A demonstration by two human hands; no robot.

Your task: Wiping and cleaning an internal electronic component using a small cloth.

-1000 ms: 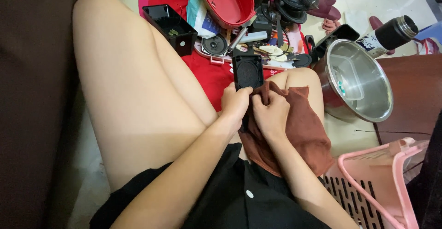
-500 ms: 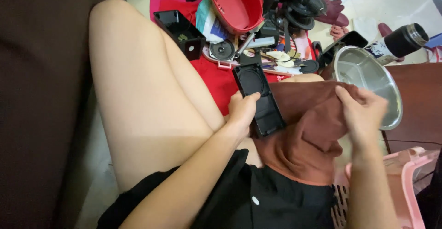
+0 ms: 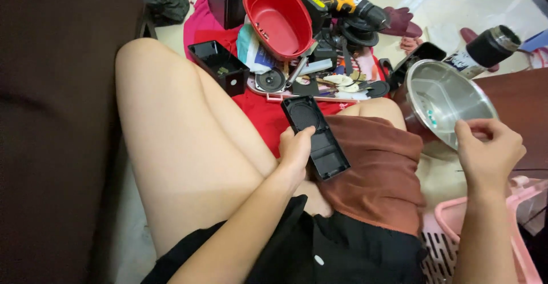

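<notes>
Gripping black panel (image 3: 315,137), left hand (image 3: 295,150)

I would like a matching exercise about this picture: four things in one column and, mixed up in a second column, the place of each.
Things:
1. black panel
2. brown cloth
3. steel bowl
4. red tub

Places:
A. among the clutter on the floor, beside a drill
B. held in the left hand
C. spread over the person's thigh
D. just beyond the raised right hand

Pairs: 1-B, 2-C, 3-D, 4-A
</notes>
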